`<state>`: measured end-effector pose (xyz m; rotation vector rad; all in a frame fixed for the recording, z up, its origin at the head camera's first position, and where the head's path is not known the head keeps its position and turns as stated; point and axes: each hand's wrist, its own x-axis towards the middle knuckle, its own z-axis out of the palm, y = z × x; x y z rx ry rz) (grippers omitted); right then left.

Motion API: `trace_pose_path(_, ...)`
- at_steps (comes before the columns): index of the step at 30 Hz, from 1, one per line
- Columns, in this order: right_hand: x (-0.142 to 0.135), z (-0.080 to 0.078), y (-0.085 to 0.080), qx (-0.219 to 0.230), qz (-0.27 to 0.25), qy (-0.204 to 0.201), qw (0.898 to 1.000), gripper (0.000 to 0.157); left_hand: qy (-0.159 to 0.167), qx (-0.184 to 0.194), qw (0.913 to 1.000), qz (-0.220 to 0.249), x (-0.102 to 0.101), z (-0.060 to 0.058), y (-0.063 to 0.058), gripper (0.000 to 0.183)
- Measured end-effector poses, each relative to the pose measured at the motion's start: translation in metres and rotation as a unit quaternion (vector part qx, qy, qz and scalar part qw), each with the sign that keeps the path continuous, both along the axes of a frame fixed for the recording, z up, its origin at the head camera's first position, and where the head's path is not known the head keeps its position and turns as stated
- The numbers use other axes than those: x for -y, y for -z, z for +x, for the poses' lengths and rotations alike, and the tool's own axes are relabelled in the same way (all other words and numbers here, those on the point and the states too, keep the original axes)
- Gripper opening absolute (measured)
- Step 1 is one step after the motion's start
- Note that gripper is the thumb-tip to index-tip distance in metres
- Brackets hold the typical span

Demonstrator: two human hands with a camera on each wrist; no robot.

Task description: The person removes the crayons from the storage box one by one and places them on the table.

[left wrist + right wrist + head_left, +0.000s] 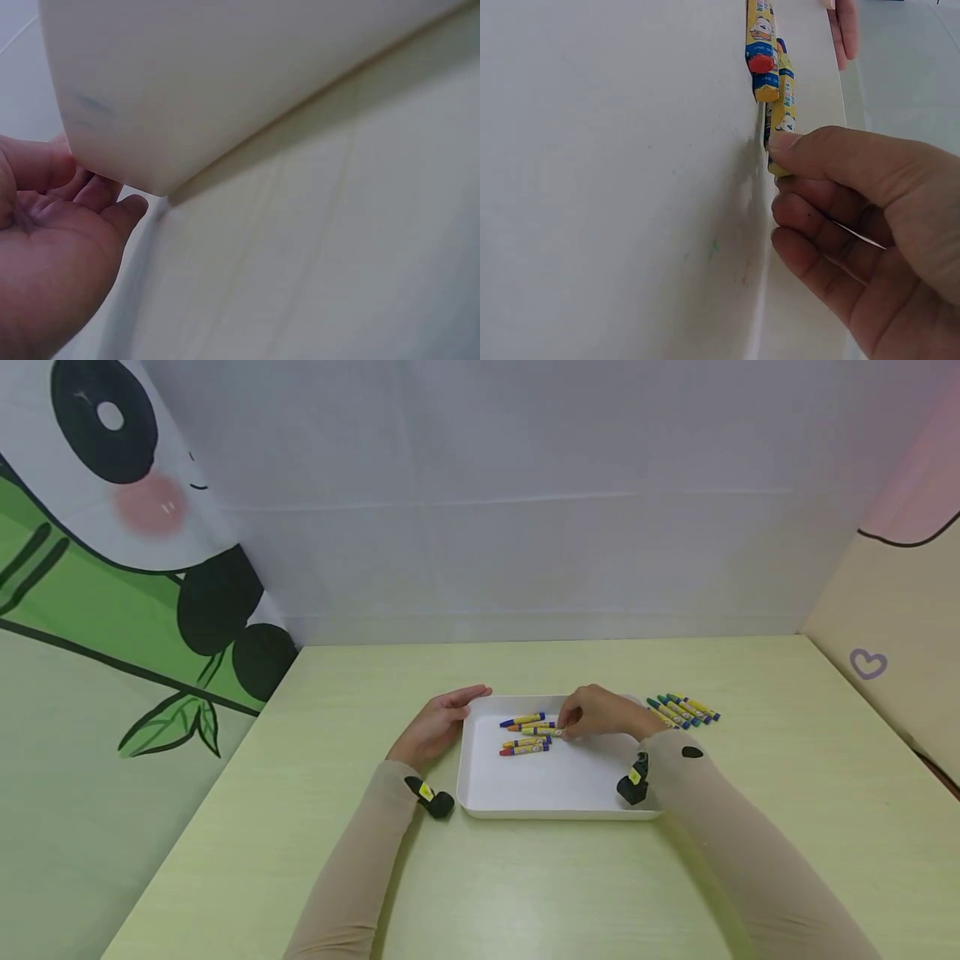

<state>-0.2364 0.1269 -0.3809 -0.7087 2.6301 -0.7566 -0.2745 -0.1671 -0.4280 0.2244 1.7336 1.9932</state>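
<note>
A white tray point(555, 785) lies on the table with several crayons in its upper left part. My left hand point(435, 727) holds the tray's far left corner, thumb at the rim point(112, 169) and fingers around the outside. Over the tray, my right hand point(600, 712) pinches the near end of a yellow-wrapped crayon point(785, 105) between thumb and forefinger. This crayon lies level in the row, beside an orange-tipped one point(514, 727). A blue crayon point(522, 720) lies farthest back, and a red one point(525, 749) is nearest the front.
Several green and blue crayons point(682, 710) lie side by side on the table point(525, 893), just right of the tray and behind my right wrist. A pale cloth wall point(525, 560) stands at the back, with printed panels on both sides.
</note>
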Motion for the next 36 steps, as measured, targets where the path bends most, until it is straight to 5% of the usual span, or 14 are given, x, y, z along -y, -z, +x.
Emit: trace_pose_path(36, -0.057, 0.018, -0.023, -0.05, -0.011, 0.062, 0.997, 0.013, 0.0, -0.008, 1.0, 0.0, -0.002, 0.0, 0.001, 0.045)
